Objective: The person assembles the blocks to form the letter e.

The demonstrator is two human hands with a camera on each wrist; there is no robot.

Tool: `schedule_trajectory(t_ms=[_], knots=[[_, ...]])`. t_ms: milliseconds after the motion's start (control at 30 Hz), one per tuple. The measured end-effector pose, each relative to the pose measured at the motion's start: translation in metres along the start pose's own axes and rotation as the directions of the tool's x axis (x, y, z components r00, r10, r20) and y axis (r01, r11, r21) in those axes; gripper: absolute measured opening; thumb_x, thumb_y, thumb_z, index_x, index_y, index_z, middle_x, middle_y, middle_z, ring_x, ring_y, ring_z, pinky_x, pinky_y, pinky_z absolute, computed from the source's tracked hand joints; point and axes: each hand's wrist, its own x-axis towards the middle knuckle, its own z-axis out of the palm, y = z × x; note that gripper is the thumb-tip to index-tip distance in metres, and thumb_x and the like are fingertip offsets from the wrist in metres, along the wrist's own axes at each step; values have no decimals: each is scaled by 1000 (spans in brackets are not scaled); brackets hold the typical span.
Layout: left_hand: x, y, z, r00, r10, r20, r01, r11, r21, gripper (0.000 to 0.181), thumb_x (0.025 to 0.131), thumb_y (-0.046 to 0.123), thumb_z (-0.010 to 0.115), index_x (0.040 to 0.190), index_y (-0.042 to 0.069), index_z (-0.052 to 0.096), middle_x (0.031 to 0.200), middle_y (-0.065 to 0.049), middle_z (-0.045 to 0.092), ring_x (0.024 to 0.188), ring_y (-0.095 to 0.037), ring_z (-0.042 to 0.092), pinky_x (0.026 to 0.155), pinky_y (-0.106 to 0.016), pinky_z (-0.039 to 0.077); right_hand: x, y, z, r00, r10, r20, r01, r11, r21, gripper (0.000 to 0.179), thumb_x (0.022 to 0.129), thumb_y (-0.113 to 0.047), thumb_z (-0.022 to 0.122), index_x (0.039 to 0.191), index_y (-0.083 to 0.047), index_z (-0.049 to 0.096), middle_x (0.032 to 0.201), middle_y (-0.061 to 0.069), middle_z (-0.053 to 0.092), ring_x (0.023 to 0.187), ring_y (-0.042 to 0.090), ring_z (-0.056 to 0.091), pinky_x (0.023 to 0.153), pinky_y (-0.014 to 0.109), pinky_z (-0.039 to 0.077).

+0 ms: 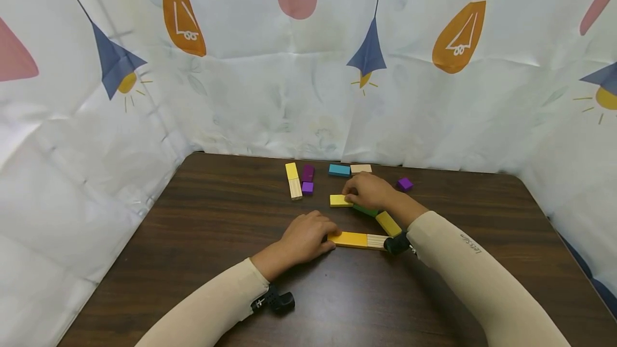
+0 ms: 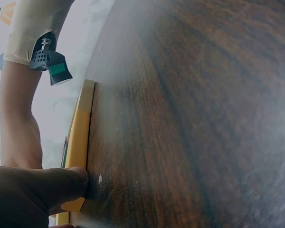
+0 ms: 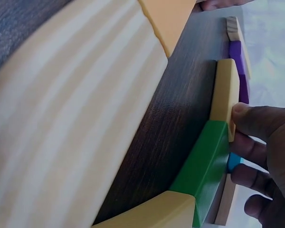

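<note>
My left hand (image 1: 308, 235) grips the left end of an orange-yellow block (image 1: 351, 239), its thumb along the near side in the left wrist view. A striped pale wooden block (image 1: 376, 242) adjoins that block's right end. Farther back, my right hand (image 1: 370, 190) pinches a yellow block (image 3: 223, 90) by its right end, between thumb and forefinger. Touching this block is a green block (image 3: 202, 164), partly under the hand in the head view. Another yellow block (image 1: 388, 224) slants from the green one toward the right wrist. All lie flat on the table.
Behind the left hand lie a yellow block (image 1: 291, 171), a striped wooden block (image 1: 295, 189) and two purple blocks (image 1: 307, 188). Near the table's back edge are a blue block (image 1: 339, 170) and a tan block (image 1: 361, 168). One purple block (image 1: 405, 184) sits beyond the right wrist.
</note>
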Motion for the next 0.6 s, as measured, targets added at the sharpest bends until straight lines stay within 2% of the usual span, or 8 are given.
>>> schedule_trajectory(t_ms=[600], knots=[[1, -1, 1, 1000, 1, -1, -1, 1000, 0, 22, 90, 32, 81, 109, 21, 78, 105, 8, 73, 92, -15, 59, 75, -34, 51, -1, -1, 1, 1000, 3, 11, -3, 1000, 17, 16, 101, -23, 68, 112, -15, 76, 107, -3, 71, 93, 14, 65, 83, 37, 55]])
